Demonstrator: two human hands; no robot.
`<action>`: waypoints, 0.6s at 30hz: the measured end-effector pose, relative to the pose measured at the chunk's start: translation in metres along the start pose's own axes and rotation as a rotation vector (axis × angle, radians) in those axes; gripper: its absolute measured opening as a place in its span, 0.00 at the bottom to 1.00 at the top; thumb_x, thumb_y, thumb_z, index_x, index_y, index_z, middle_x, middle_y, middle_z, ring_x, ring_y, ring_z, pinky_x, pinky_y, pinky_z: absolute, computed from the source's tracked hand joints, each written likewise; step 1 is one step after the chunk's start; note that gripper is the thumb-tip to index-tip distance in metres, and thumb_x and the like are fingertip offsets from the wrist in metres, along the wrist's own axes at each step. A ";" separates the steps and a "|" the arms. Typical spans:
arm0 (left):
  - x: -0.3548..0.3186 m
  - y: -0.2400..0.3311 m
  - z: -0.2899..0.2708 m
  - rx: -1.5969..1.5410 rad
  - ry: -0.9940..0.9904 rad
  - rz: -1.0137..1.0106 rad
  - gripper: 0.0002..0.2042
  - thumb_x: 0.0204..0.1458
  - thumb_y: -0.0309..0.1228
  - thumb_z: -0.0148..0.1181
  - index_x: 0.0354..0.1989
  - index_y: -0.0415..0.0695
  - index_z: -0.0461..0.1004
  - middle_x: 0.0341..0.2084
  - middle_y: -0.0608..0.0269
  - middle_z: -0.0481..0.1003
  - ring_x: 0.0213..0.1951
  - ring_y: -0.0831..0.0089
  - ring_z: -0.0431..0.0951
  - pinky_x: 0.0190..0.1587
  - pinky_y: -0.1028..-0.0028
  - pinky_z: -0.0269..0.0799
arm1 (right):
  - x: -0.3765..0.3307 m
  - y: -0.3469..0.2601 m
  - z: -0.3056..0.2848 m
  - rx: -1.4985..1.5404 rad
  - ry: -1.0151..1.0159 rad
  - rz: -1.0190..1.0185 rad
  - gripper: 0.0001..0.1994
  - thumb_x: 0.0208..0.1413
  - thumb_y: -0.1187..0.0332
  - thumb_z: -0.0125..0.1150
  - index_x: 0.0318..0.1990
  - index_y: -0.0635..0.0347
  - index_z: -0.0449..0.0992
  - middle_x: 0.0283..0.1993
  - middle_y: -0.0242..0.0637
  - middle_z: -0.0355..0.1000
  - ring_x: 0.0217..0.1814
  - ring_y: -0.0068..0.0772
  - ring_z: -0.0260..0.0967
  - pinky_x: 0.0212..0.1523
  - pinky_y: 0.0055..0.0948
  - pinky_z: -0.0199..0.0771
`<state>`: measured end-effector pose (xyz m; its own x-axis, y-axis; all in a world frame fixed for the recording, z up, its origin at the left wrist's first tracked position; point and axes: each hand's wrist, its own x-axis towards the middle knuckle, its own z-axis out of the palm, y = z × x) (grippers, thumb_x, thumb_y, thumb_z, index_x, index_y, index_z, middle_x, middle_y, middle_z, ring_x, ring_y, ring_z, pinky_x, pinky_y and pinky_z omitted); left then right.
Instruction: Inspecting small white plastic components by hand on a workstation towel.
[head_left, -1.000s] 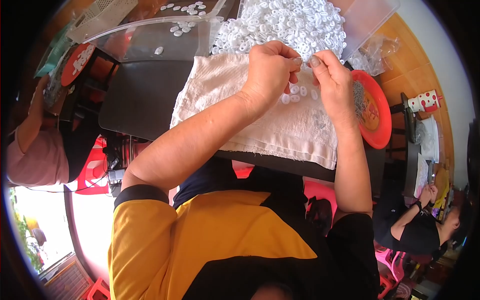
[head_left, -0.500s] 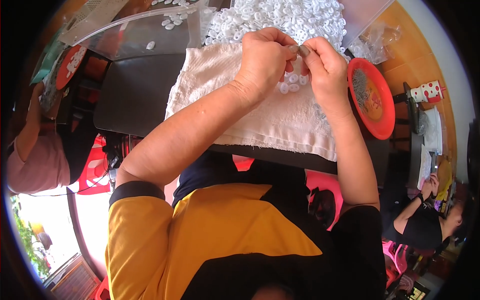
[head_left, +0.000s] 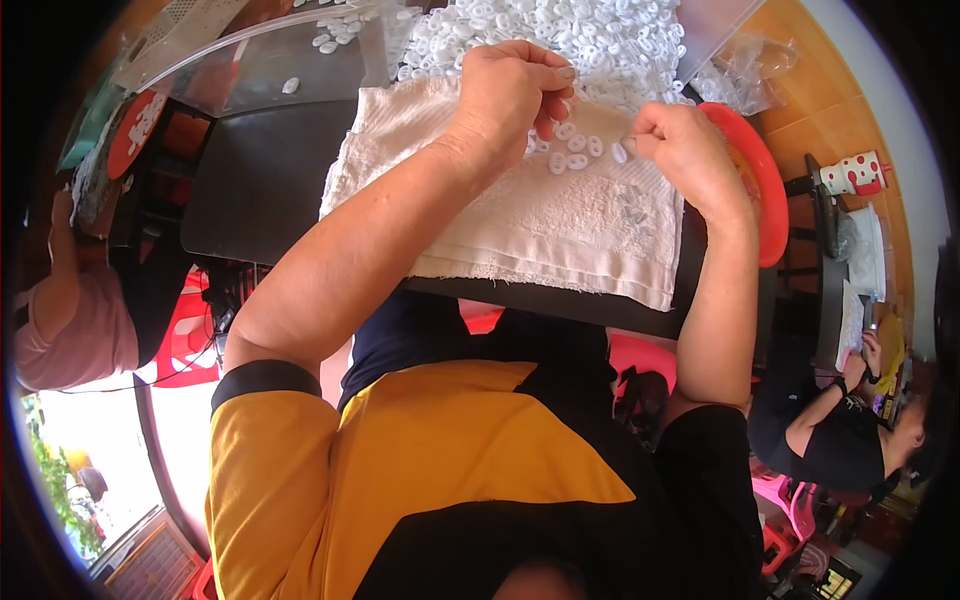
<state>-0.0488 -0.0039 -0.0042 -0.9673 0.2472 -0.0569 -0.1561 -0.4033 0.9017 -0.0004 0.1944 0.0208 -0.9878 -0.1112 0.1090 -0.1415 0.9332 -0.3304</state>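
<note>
My right hand [head_left: 692, 158] is over the right part of a cream towel [head_left: 500, 245], thumb and finger pinched at a small white oval plastic piece [head_left: 619, 153]. My left hand [head_left: 512, 95] is above the towel's far edge, with thumb and forefinger pressed together; whatever is between them is too small to make out. Several more oval pieces [head_left: 577, 161] lie on the towel between my hands, each with a slot-like mark in the middle. Small grey bits [head_left: 635, 207] rest on the towel near my right wrist.
A big heap of white oval pieces [head_left: 560, 35] fills the far side. A red plate [head_left: 772, 215] is partly behind my right hand. At the far left are a clear plastic bin [head_left: 290, 60] and a dark tabletop [head_left: 265, 180]. Other people sit left and right.
My hands were together at the fingertips and are now apart. The right hand has come nearer and down to an oval piece; the left has shifted slightly left and away. The view has shifted a little.
</note>
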 end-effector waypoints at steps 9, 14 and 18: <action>-0.003 -0.002 -0.001 0.033 -0.071 -0.022 0.03 0.45 0.21 0.58 0.27 0.33 0.73 0.18 0.57 0.74 0.15 0.75 0.71 0.15 0.75 0.63 | 0.000 -0.009 0.015 -0.047 0.010 -0.084 0.06 0.45 0.72 0.61 0.29 0.66 0.72 0.22 0.41 0.70 0.27 0.32 0.70 0.29 0.33 0.66; -0.009 0.003 0.003 0.016 -0.083 -0.027 0.03 0.41 0.21 0.60 0.24 0.34 0.73 0.17 0.58 0.73 0.15 0.76 0.71 0.15 0.76 0.64 | 0.002 -0.015 0.004 0.710 0.046 0.026 0.05 0.45 0.76 0.61 0.27 0.62 0.70 0.21 0.31 0.68 0.23 0.19 0.66 0.22 0.20 0.58; -0.010 0.003 0.004 -0.007 -0.107 -0.002 0.03 0.40 0.20 0.61 0.23 0.34 0.73 0.17 0.58 0.73 0.14 0.76 0.71 0.13 0.77 0.62 | 0.003 -0.020 0.005 0.884 0.035 0.013 0.05 0.46 0.77 0.61 0.28 0.59 0.70 0.23 0.27 0.68 0.23 0.15 0.63 0.21 0.15 0.54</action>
<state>-0.0384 -0.0041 0.0008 -0.9399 0.3411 -0.0123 -0.1600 -0.4083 0.8987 -0.0014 0.1743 0.0234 -0.9892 -0.0784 0.1242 -0.1432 0.3273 -0.9340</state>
